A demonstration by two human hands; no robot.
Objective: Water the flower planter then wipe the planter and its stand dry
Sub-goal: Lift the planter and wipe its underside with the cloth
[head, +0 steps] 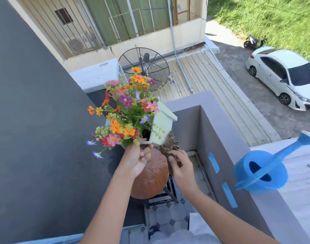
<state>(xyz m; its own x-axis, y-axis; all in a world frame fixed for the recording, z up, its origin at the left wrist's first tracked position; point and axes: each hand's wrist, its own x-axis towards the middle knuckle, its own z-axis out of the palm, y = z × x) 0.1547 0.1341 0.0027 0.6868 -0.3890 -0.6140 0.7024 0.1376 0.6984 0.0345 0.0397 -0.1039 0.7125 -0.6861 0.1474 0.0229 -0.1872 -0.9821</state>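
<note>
A pale green square planter [162,126] full of colourful flowers [125,113] is tilted toward the left, lifted above a round brown wooden stand top [150,178] on black metal legs [168,192]. My left hand [139,160] grips the planter's near bottom corner. My right hand [181,167] holds a crumpled brown cloth [170,143] pressed against the planter's lower right side. The stand top looks wet with droplets.
A blue watering can [261,170] rests on the grey balcony wall [226,138] at the right. A dark wall [36,120] rises on the left. Grey floor tiles [166,217] lie below the stand. Beyond the wall are a roof, a satellite dish and a white car.
</note>
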